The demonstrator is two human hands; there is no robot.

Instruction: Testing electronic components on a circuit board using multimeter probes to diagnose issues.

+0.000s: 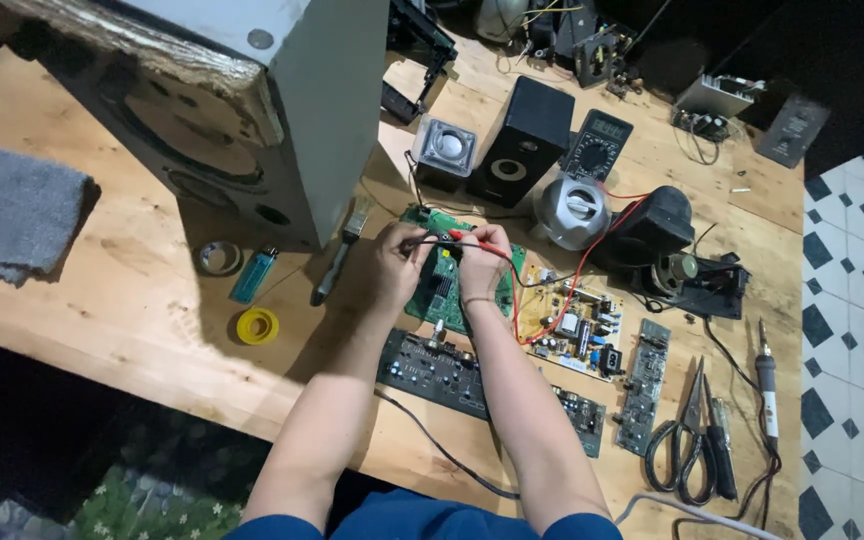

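Your left hand [399, 262] is curled shut on the black probe [422, 243], tip down on the green circuit board [439, 283]. Your right hand [482, 258] is pinched closed on the red probe [464, 236], also over that board; the exact contact point can't be made out. The board lies flat on the wooden table [132, 300], under both hands, just in front of the small black speaker [527, 140] and the small clear-fronted speaker [444, 150]. The red lead [577, 275] runs off to the right, across the tan power board [574, 322] and up toward the multimeter [597, 143]. A long black board [432, 370] sits near your forearms, with a narrow green board [642, 385] further right. Scissors [685, 435] and a soldering iron [768, 385] lie at the right edge. To the left of your hands: a brush [337, 262], a blue lighter [254, 274], a yellow tape roll [257, 325] and a grey tape roll [218, 258]. A big grey speaker cabinet [252, 110] stands at the upper left, and a grey cloth [12, 210] lies at the far left.
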